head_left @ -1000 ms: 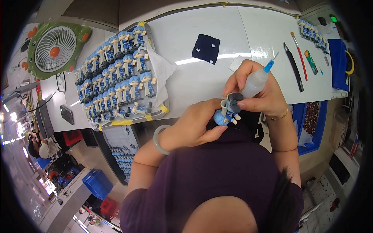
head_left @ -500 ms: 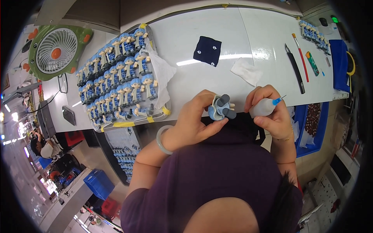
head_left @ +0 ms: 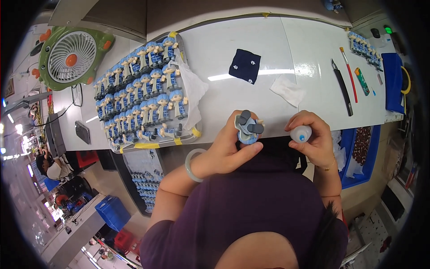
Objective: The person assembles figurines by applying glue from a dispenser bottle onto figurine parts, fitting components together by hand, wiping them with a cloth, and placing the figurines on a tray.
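Note:
My left hand [head_left: 230,145] grips a small blue-haired figurine [head_left: 247,127] with its dark grey soles turned up toward me. A few centimetres to the right, my right hand [head_left: 315,140] is closed around a squeeze bottle [head_left: 300,133] of pale, translucent plastic. The blue tip of the bottle points up toward me, apart from the figurine. Both hands are at the table's near edge. Beyond them lie a white cloth [head_left: 288,89] and a dark navy cloth [head_left: 245,66] with small white motifs.
At left, a tray [head_left: 148,145] edged with yellow tape holds rows of similar figurines. A green fan [head_left: 71,58] and a phone [head_left: 82,132] are further left. On the right lie a black-handled knife [head_left: 342,89], a red brush [head_left: 349,74], a green cutter [head_left: 362,81] and a blue box [head_left: 392,80].
The bottle has turned in my right hand, so its tip now faces up toward me instead of up and right. The figurine has tilted and shifted slightly left in my left hand.

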Motion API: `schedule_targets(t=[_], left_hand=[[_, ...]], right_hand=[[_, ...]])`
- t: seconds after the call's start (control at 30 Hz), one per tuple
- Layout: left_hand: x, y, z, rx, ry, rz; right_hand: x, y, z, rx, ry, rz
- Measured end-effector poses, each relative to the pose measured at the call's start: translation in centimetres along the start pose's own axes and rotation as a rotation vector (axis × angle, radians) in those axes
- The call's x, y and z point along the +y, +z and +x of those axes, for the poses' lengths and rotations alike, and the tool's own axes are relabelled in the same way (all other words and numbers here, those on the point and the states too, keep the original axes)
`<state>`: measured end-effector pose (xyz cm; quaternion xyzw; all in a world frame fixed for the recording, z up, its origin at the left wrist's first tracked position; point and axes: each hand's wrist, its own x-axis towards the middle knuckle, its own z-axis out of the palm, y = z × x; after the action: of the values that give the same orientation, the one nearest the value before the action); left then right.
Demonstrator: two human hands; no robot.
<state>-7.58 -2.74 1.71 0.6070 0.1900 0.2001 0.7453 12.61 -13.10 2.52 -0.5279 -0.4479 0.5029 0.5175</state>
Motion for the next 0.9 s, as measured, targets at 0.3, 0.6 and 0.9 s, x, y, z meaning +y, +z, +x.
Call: schedule_targets(t=[0.3, 0.6, 0.9], left_hand=[[0.2, -0.3, 0.4, 0.065, 0.428, 0.591], [0.0, -0.3, 0.6, 0.085, 0.481, 0.5], [0.1, 0.0, 0.6, 0.149, 0.526, 0.642]], right_hand=[[-0.7, 0.3, 0.0, 0.079, -0.112, -0.275], [-2.0, 0.7, 0.4, 0.195, -0.316, -0.631], [-2.1, 1.0, 0.2, 0.287, -0.464, -0.839]])
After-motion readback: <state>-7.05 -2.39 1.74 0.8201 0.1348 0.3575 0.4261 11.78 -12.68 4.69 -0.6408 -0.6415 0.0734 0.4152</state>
